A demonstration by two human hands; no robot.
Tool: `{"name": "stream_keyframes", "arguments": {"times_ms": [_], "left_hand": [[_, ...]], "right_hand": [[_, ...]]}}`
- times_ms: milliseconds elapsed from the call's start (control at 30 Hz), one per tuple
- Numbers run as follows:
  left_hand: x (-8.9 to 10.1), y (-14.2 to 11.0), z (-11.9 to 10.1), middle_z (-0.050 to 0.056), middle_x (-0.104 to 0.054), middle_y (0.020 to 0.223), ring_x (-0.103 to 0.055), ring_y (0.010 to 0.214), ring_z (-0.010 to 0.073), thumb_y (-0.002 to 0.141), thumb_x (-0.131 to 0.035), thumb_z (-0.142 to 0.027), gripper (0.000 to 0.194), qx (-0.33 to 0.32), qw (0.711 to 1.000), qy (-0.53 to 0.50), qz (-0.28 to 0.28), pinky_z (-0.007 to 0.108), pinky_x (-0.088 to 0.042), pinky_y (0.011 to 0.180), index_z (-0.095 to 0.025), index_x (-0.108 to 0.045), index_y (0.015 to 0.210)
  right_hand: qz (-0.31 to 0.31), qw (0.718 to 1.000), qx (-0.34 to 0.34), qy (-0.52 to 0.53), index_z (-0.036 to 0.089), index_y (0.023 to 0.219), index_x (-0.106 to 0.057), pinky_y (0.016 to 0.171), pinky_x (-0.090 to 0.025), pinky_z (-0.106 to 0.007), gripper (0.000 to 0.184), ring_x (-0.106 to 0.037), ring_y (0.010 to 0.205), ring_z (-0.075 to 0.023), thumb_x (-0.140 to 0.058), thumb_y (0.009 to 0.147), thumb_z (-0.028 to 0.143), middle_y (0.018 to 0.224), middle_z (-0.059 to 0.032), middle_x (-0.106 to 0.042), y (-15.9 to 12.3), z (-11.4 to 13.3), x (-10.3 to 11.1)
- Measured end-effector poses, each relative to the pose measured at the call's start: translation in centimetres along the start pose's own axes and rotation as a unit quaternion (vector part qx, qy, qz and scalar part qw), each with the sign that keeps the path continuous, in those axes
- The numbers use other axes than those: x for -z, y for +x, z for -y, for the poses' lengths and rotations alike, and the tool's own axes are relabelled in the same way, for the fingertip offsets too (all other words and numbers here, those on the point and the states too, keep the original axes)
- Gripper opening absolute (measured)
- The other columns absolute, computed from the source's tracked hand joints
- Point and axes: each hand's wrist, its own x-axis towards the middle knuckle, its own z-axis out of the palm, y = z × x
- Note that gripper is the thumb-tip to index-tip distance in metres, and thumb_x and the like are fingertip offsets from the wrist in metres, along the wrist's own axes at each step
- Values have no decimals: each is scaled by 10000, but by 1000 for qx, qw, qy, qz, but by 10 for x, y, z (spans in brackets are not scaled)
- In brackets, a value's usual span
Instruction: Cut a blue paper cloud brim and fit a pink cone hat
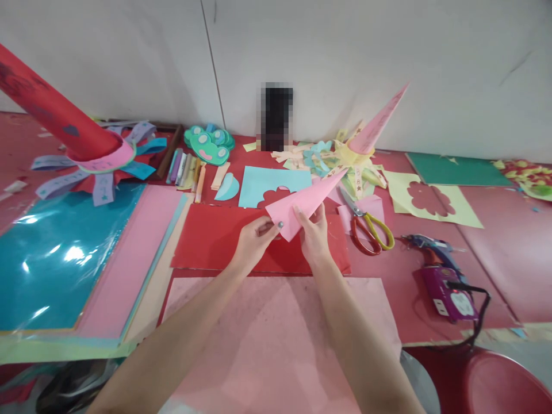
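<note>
A pink paper cone (305, 201), its tip pointing up and right, is held over a red sheet (215, 238). My right hand (315, 236) grips the cone's right side, with the thumb lying on its front. My left hand (254, 241) is closed at the cone's lower left edge, fingers pinched together. By the left fingertips shows a small shiny round dot (280, 225); I cannot tell what it is. Just behind the cone lie a light blue sheet (254, 181) and a red scalloped paper shape (271, 197). Scissors (366, 227) with red and yellow handles rest to the right.
At left stand a red paper cone with strips (81, 123) and wrapped coloured sheets (56, 253). Markers (183, 167) and green frog cutouts (207, 144) lie behind. Rightward are a finished-looking pink cone (377, 123), a glue gun (431, 244), a purple power box (448, 293) and a stool (504, 385).
</note>
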Motion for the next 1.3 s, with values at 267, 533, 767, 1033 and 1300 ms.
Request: {"name": "stream_keyframes", "arguments": {"times_ms": [267, 533, 767, 1033, 1300], "left_hand": [[2, 0, -5, 23, -684, 686, -672, 673, 172, 695, -705, -481, 311, 1, 999, 13, -53, 300, -590, 660, -183, -619, 665], [3, 0, -4, 14, -656, 639, -664, 624, 165, 716, -684, -497, 325, -1, 998, 32, -51, 303, -588, 662, -187, -628, 637], [2, -2, -6, 6, -645, 638, -649, 611, 156, 700, -699, -495, 331, 1, 999, 24, -45, 305, -584, 689, -183, -627, 613], [6, -1, -4, 7, -663, 685, -657, 670, 161, 767, -638, -465, 285, -49, 993, 82, -66, 271, -552, 676, -195, -628, 677], [9, -4, -8, -8, -662, 657, -619, 642, 142, 802, -574, -322, 188, -104, 963, 215, -125, 230, -471, 612, -205, -607, 657]], "right_hand": [[-3, 1000, -5, -15, 265, 988, -527, 861, -515, -337, 419, -608, 943, -163, -772, 651, 307, 982, 8, -629, -2, 1, -1], [6, 1000, 0, -16, 278, 1055, -524, 857, -516, -328, 463, -609, 955, -162, -768, 662, 311, 1009, 5, -630, 0, -1, 1], [6, 1000, 1, -9, 277, 1053, -534, 836, -520, -306, 455, -612, 936, -151, -771, 666, 297, 997, 12, -627, 0, -2, 3], [75, 995, 36, -60, 316, 1210, -470, 940, -502, -375, 637, -588, 1074, -191, -778, 653, 331, 1116, -20, -618, -2, 4, 0], [68, 985, 95, -126, 298, 1278, -413, 1046, -418, -405, 755, -518, 1202, -198, -793, 627, 246, 1268, -57, -530, -11, 3, -6]]}}
